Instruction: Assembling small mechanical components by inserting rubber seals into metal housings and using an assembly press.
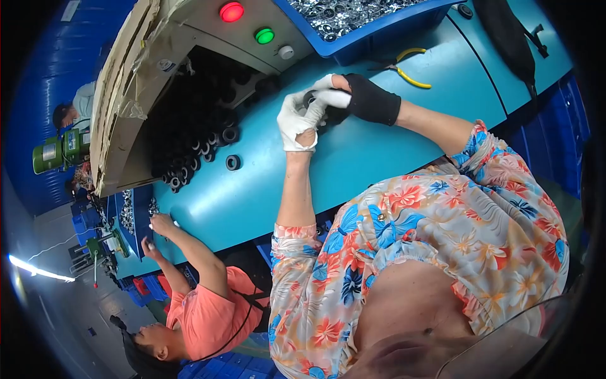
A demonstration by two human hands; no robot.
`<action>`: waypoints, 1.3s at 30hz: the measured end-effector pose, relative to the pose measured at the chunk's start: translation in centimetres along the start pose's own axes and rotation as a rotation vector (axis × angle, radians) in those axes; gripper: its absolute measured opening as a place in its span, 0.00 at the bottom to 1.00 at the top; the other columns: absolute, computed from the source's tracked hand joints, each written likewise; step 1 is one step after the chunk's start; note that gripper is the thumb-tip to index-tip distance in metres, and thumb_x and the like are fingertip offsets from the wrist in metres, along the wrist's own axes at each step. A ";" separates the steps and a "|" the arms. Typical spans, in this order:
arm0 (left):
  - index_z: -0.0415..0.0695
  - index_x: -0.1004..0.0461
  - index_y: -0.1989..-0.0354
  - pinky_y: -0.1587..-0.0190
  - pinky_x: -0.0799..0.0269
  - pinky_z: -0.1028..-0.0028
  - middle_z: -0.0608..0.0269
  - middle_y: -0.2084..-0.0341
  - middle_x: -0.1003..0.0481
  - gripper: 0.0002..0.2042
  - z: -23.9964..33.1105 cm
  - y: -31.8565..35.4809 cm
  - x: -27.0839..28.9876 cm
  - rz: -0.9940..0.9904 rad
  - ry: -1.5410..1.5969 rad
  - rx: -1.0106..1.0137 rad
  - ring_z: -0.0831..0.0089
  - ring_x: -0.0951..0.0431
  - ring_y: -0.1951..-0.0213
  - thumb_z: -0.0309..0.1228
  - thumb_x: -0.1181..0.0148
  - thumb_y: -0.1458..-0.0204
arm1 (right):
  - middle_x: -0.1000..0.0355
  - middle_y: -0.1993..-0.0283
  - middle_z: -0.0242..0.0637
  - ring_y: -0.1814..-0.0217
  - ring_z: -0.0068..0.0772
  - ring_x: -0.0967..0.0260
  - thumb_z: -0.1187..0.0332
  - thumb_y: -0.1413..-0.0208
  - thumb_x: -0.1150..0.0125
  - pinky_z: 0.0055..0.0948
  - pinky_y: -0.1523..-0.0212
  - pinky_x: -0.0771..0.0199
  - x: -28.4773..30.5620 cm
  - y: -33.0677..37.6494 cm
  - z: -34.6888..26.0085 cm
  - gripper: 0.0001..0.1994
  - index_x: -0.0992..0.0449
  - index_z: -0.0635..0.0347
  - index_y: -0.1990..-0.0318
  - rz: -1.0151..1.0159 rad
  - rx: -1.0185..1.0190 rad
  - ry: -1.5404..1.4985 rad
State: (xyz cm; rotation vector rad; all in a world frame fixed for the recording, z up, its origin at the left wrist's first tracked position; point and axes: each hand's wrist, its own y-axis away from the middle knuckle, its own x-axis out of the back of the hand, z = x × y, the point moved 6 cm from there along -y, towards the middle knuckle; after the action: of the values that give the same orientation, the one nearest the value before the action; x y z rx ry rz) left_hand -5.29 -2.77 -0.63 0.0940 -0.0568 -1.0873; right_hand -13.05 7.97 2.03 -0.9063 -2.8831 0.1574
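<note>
Small black rubber ring [314,101] sits pinched between both hands near surface's far edge: white-gloved left hand [298,121] + black-sleeved right hand [344,100], both closed on it; keep fingertips w/ even grip

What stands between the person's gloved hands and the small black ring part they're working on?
Nothing visible does: the left hand in a white glove and the right hand in a black glove already close together around the black ring part.
</note>
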 end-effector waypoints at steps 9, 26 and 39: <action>0.33 0.31 0.60 0.73 0.33 0.84 0.61 0.71 0.26 0.15 0.9 0.1 -0.2 0.032 0.028 -0.159 0.80 0.28 0.72 0.25 0.37 0.54 | 0.28 0.68 0.33 0.63 0.22 0.31 0.66 0.49 0.41 0.23 0.60 0.32 1.0 0.1 2.4 0.09 0.26 0.63 0.65 0.157 -0.114 -0.188; 0.31 0.31 0.57 0.71 0.28 0.79 0.56 0.67 0.26 0.14 0.5 0.1 -0.2 0.049 0.162 -0.010 0.74 0.25 0.71 0.24 0.41 0.51 | 0.27 0.64 0.38 0.63 0.21 0.31 0.69 0.49 0.42 0.23 0.64 0.31 -0.5 1.3 1.5 0.14 0.30 0.65 0.56 0.072 -0.063 -0.094; 0.34 0.32 0.52 0.74 0.33 0.83 0.60 0.70 0.26 0.20 1.1 0.5 -0.6 0.003 0.106 -0.137 0.80 0.28 0.73 0.24 0.37 0.55 | 0.26 0.67 0.32 0.63 0.19 0.32 0.65 0.48 0.42 0.21 0.59 0.34 0.7 0.7 1.5 0.11 0.25 0.61 0.61 0.095 -0.059 -0.128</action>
State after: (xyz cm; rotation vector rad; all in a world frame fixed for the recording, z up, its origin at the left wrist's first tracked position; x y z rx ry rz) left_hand -5.24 -2.10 0.47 0.0283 0.1131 -1.0788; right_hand -13.42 8.88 0.53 -1.0828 -2.9768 0.1443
